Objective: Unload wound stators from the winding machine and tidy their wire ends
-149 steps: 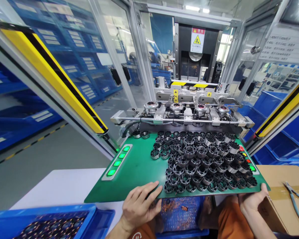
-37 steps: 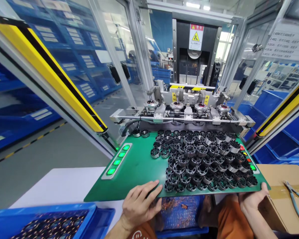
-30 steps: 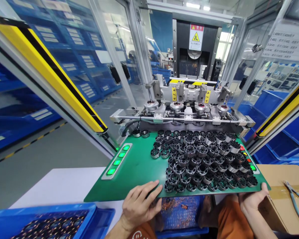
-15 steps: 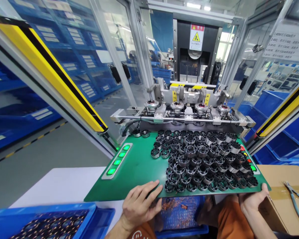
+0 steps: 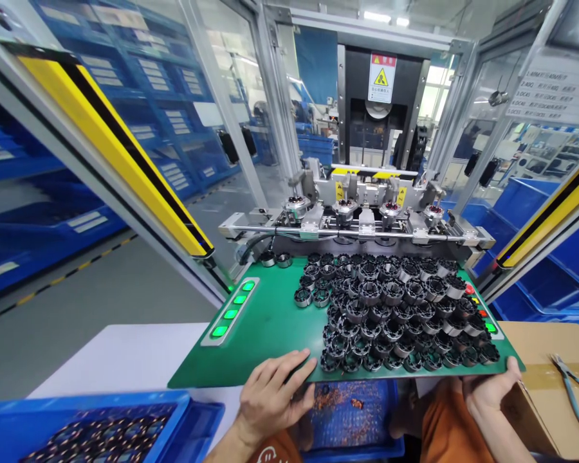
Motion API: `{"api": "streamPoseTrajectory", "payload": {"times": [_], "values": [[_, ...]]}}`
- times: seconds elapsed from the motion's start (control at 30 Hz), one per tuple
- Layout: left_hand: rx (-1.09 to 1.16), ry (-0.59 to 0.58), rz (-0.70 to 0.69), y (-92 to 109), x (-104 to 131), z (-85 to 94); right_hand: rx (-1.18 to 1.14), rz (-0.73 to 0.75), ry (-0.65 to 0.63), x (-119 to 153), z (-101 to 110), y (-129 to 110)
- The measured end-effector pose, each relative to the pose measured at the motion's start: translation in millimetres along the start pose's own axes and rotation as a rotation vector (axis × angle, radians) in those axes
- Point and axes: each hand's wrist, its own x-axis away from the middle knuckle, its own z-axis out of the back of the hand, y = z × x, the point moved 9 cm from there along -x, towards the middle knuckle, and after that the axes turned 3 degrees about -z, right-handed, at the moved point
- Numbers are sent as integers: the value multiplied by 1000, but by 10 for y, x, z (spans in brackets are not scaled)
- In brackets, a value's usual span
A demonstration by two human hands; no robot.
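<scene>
A green worktop (image 5: 265, 321) carries rows of ring-shaped stator cores (image 5: 393, 292) with black slotted liners, stacked more than one high in places. My left hand (image 5: 275, 392) rests on the worktop's front edge, its fingers stretched out flat, close to the nearest row of cores, and the thumb lower than the edge. At the front right corner is my right hand (image 5: 492, 389), thumb upright against the edge; its other fingers are hidden under the worktop. Behind the rows, a winding machine (image 5: 367, 193) holds several stators with copper-coloured wire in its fixtures (image 5: 345, 209).
Blue bins with wound parts (image 5: 101, 437) stand at lower left. A blue tray (image 5: 352, 418) with copper scraps sits beneath the worktop. Pliers (image 5: 574, 392) lie on a cardboard box (image 5: 540, 347) at right. Yellow guards (image 5: 116, 154) flank the machine; lit green buttons (image 5: 230, 314) line the left side.
The view has shifted slightly, so the scene sits a little lower and to the right. Both hands keep their places on the worktop edge.
</scene>
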Motion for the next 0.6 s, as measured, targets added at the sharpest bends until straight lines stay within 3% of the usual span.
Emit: {"api": "streamPoseTrajectory", "payload": {"times": [0.6], "values": [[0,2,-7,-7,27,-17,3,9,7,25,-10,-9]]}}
